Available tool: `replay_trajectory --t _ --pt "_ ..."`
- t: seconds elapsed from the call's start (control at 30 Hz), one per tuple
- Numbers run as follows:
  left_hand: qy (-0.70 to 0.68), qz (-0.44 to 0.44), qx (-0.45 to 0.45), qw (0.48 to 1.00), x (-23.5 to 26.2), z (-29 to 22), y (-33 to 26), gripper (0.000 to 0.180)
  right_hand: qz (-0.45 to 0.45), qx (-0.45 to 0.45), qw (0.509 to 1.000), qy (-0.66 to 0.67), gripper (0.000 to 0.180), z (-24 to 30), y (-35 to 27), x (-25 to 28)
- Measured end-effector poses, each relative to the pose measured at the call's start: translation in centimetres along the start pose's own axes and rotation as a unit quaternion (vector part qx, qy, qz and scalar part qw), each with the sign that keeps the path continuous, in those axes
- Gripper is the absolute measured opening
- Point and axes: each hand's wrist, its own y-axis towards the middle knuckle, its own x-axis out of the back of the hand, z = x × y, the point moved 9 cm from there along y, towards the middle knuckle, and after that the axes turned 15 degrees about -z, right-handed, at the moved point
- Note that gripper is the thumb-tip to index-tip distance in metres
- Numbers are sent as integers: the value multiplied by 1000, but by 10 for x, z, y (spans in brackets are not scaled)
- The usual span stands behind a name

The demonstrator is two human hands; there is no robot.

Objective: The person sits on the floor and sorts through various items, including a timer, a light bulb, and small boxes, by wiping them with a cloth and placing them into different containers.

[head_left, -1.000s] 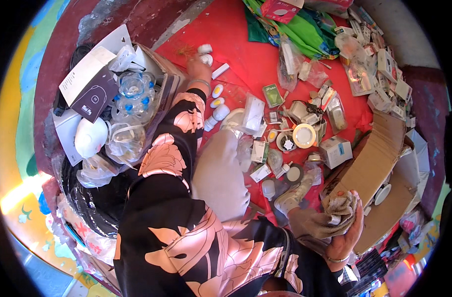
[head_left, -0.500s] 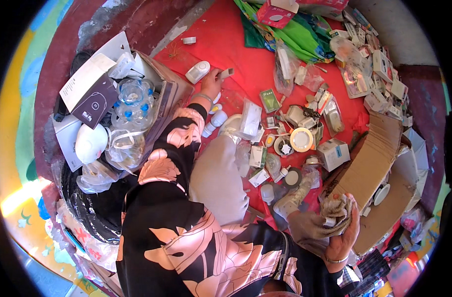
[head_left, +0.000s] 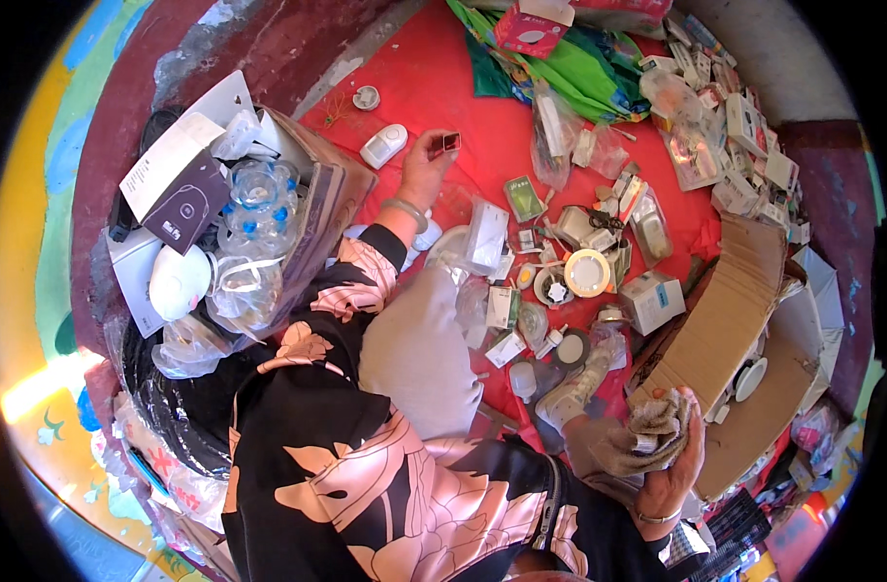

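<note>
Several fingers of our left hand [head_left: 422, 177] pinch a small rectangular piece [head_left: 450, 143] over the red sheet [head_left: 419, 82], toward its far-left edge, near a white oval device [head_left: 383, 146]; our right hand [head_left: 678, 475] grips a bunched brown cloth [head_left: 661, 427]. We'd best pinch the piece lightly and hold the cloth firm.

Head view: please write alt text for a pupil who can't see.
The left hand holds a small piece over a red sheet; the right hand holds a brown cloth. Small boxes lie on the sheet, near an open cardboard box.
</note>
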Motion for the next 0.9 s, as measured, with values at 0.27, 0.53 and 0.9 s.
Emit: replay_trajectory --t 0.27,0.53,0.9 --pt "29 -188 -10 982 79 23 76 28 3 8 1000 -25 34 3 -5 -4" --pt "504 34 72 860 74 94 7 39 -11 7 1000 -26 38 0 -6 -6" --pt "524 81 95 843 105 117 4 44 4 -10 1000 -24 37 -9 5 -1"
